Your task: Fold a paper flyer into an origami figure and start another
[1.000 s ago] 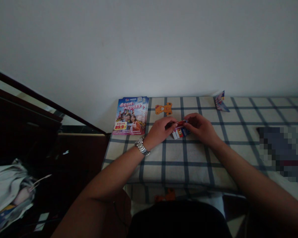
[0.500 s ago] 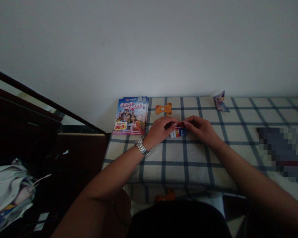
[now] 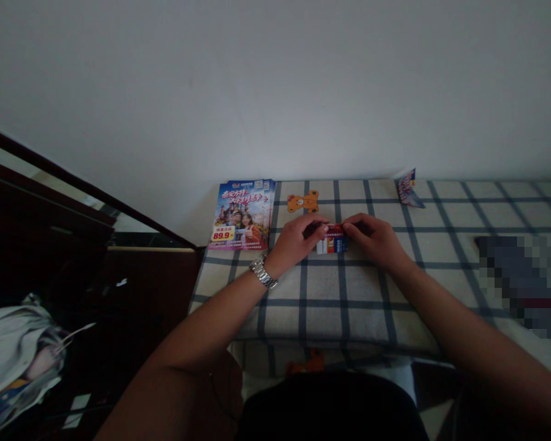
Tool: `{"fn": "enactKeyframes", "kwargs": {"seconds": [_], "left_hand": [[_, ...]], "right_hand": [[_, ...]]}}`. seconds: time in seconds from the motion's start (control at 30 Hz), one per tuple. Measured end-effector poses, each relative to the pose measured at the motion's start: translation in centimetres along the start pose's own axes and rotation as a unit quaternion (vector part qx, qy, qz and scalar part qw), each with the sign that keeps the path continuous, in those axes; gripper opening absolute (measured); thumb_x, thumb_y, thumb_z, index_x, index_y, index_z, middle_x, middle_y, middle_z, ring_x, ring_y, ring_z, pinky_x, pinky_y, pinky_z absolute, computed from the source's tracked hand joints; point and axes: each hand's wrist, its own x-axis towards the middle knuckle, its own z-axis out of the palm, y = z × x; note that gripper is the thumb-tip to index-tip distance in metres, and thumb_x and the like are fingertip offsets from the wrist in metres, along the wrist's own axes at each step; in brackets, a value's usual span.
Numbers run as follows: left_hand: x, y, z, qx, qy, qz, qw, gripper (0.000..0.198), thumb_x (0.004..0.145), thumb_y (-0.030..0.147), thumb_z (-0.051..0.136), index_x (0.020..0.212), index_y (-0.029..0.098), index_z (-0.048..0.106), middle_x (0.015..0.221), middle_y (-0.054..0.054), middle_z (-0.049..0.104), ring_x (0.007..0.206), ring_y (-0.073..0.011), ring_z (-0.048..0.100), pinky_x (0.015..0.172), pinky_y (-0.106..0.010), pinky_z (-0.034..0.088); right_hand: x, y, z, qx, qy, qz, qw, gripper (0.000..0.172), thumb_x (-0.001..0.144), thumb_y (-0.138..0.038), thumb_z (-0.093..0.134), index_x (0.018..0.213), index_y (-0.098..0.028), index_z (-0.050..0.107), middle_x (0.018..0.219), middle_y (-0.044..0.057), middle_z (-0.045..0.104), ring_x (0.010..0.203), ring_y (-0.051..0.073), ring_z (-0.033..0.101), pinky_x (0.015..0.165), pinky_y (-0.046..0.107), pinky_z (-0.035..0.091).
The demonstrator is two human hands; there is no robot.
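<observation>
A small folded paper flyer (image 3: 333, 244), red, white and blue, lies on the checked tablecloth (image 3: 340, 288) between both hands. My left hand (image 3: 296, 239), with a metal watch on the wrist, pinches its left edge with curled fingers. From the other side, my right hand (image 3: 371, 237) grips the right edge, fingers pressed down on it. The paper rests flat against the cloth.
A stack of colourful flyers (image 3: 242, 213) lies at the table's back left corner. An orange bear figure (image 3: 303, 201) sits behind the hands. A folded paper piece (image 3: 408, 187) leans by the wall. A blurred dark patch (image 3: 523, 282) is at right. Dark furniture stands left.
The folded paper has been pressed flatter and squared up on the cloth. Both hands stayed in place, fingers shifting slightly along its top edge.
</observation>
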Motion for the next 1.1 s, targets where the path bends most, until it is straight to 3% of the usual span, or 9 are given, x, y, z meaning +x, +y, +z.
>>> {"fn": "enactKeyframes", "kwargs": {"seconds": [0.37,1.1], "left_hand": [[0.15,-0.25,0.02,-0.046,0.016,-0.036,0.998,0.035,0.106,0.051,0.057,0.103,0.019,0.071,0.093,-0.004,0.075,0.082,-0.0166,0.069,0.073,-0.029,0.052],[0.26,-0.79,0.14,-0.053,0.024,-0.036,0.998,0.036,0.105,0.053,0.059,0.098,0.019,0.070,0.090,-0.003,0.073,0.082,-0.0158,0.067,0.074,-0.028,0.052]], "right_hand": [[0.02,0.48,0.00,0.036,0.022,0.008,0.999,0.033,0.094,-0.056,0.072,0.095,-0.023,0.074,0.086,0.005,0.076,0.078,0.022,0.070,0.072,0.035,0.057],[-0.08,0.11,0.02,0.016,0.009,0.000,1.000,0.032,0.096,-0.055,0.069,0.096,-0.023,0.073,0.089,0.005,0.076,0.082,0.023,0.069,0.076,0.037,0.057]]}}
